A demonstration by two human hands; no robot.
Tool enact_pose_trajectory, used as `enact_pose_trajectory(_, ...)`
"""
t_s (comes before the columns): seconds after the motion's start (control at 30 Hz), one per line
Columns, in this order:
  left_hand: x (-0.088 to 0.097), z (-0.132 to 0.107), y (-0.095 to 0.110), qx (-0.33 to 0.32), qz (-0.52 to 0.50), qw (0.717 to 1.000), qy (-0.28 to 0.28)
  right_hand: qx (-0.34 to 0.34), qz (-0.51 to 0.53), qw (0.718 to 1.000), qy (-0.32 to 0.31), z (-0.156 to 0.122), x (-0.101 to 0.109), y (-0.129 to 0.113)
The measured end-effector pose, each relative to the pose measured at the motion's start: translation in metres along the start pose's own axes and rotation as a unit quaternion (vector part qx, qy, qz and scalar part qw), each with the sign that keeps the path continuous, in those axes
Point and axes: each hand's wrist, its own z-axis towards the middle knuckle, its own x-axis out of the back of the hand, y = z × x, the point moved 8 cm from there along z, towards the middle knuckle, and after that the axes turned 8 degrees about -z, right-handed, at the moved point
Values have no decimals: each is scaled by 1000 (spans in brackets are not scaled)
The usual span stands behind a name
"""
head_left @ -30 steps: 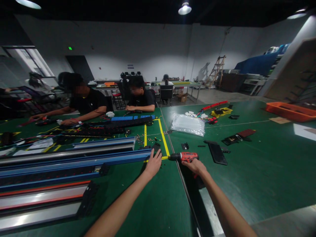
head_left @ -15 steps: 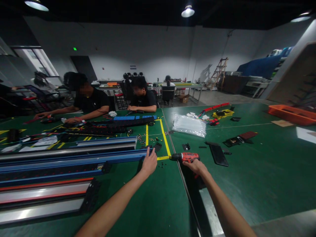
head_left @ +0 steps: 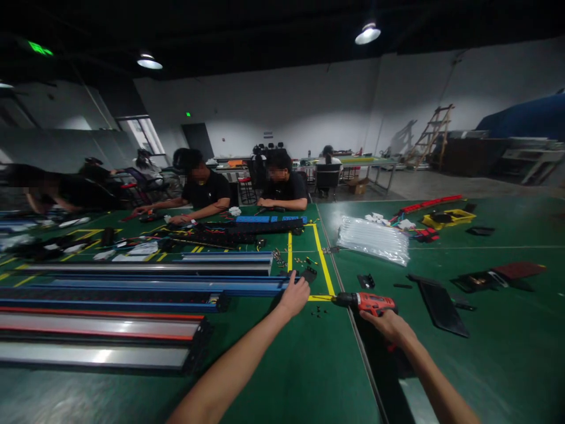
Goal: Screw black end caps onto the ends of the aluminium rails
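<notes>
My right hand (head_left: 392,327) is wrapped around the grip of a red and black cordless drill (head_left: 375,303). The drill lies level over the seam of the green table, its bit pointing left towards the end of a long blue rail (head_left: 247,284). At that end, my left hand (head_left: 295,297) grips the rail, with fingers over its top; part of the grasp is hidden. A black end piece (head_left: 311,274) lies just beyond those fingers. Several small dark screws (head_left: 318,312) are scattered on the table between my hands.
Further rails, one with red edges (head_left: 132,324), lie at left. Clear bubble packaging (head_left: 373,238), a black phone-like slab (head_left: 441,306) and a yellow tray (head_left: 448,218) sit at right. Across the green table (head_left: 273,371), co-workers (head_left: 207,188) sit near wiring and black strips.
My view has turned left, so the table and both hands appear further right. The left hand stays at the rail's end and the right hand still holds the drill.
</notes>
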Motion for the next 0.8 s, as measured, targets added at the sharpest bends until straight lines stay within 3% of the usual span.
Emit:
enact_pose_trajectory(0.3, 2, 14, -26, 57, -34, 997, -27, 5, 50, 998, -42, -1, -6, 0)
enact_pose_trajectory(0.8, 1, 7, -30, 128, -133, 983, -14, 21, 39, 998, -40, -9, 1, -7)
